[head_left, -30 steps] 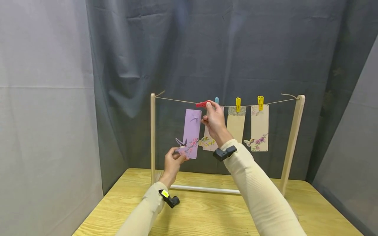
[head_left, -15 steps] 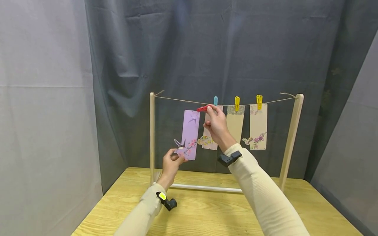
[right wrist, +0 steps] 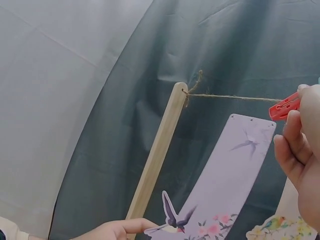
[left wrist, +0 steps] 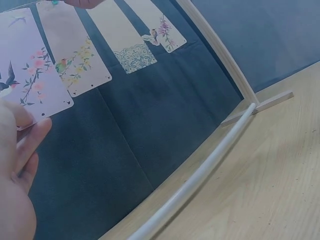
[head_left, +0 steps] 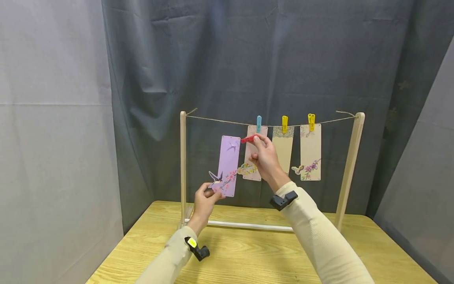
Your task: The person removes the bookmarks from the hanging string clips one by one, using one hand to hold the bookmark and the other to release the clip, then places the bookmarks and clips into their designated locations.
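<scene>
In the head view my left hand [head_left: 204, 205] pinches the lower left corner of a purple bookmark [head_left: 228, 157] printed with swallows and pink blossom. The bookmark stands nearly upright, its top edge below the string. My right hand [head_left: 266, 159] pinches a red clothespin [head_left: 249, 139] between thumb and fingers, its tip pointing left at the bookmark's top right corner. The right wrist view shows the red clothespin [right wrist: 285, 106] close beside that corner, off the string. Behind my right hand hangs a pink bookmark [head_left: 251, 154] under a blue clothespin [head_left: 259, 123], partly hidden.
A twine string [head_left: 220, 120] runs between two wooden posts, the left post [head_left: 183, 165] and the right post [head_left: 349, 173]. Yellow clothespins [head_left: 285, 124] hold a beige bookmark [head_left: 283, 148] and a floral cream bookmark [head_left: 310, 150]. A white bar [head_left: 248, 226] joins the posts low above the wooden table [head_left: 241, 256].
My right hand has brought the red clothespin down from string height and slightly right, uncovering the blue clothespin. The purple bookmark has dropped a little in my left hand.
</scene>
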{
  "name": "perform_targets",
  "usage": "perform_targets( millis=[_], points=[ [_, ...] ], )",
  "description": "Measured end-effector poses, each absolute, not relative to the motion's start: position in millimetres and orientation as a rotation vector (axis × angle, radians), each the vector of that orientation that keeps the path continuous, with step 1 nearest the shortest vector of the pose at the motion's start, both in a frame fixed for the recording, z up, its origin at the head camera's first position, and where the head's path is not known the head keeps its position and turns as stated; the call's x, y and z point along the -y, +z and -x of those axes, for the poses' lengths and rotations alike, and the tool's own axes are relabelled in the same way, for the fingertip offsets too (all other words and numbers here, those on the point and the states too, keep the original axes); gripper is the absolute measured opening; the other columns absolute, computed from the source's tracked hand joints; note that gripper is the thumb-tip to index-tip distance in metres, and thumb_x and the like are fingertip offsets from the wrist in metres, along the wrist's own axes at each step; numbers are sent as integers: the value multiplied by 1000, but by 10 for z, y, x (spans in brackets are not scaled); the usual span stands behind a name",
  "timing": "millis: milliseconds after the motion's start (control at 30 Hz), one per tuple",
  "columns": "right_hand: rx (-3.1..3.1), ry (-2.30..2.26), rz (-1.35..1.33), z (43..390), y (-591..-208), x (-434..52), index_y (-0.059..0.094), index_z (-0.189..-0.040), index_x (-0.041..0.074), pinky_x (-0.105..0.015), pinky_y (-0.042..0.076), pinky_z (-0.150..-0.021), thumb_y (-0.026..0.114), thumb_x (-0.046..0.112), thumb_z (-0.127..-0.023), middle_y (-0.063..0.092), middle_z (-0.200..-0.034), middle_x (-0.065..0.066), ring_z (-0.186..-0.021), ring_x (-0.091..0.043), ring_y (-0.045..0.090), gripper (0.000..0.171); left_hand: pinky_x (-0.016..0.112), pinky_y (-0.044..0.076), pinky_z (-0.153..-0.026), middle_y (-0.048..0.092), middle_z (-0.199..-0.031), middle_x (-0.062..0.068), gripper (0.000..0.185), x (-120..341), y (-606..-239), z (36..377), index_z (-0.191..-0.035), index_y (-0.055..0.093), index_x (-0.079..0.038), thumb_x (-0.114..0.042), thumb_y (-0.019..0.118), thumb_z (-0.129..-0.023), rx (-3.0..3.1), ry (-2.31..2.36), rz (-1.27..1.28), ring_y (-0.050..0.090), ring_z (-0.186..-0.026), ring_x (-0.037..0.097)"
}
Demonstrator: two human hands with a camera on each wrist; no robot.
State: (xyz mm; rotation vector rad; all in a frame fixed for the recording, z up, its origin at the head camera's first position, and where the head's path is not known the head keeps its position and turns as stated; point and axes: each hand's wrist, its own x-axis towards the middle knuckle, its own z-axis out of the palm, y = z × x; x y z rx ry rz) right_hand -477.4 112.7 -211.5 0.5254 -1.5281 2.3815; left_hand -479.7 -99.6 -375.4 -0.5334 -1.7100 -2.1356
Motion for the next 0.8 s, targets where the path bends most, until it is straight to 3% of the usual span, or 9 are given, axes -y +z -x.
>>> perform_targets(
  millis=[533, 800],
  points=[
    [1519, 2458, -556, 4618, -2300, -1324, 34, -152, 5, -22, 41, -56, 49, 26, -111, 54, -127, -8, -53, -5, 38, 48, 34, 58, -87, 73, -106, 26, 30, 1041, -3895, 4645, -121, 59, 7, 7, 69, -93, 1710, -2133, 536, 73, -87, 45],
    [1551, 2425, -568, 4553, -2349, -1402, 32, -153, 3, -20, 45, -55, 51, 26, -111, 52, -129, -9, -52, -4, 39, 51, 34, 57, -89, 74, -105, 23, 29, 1102, -3862, 4567, -119, 61, 4, 6, 71, -92, 1745, -2125, 533, 75, -81, 28]
  ],
)
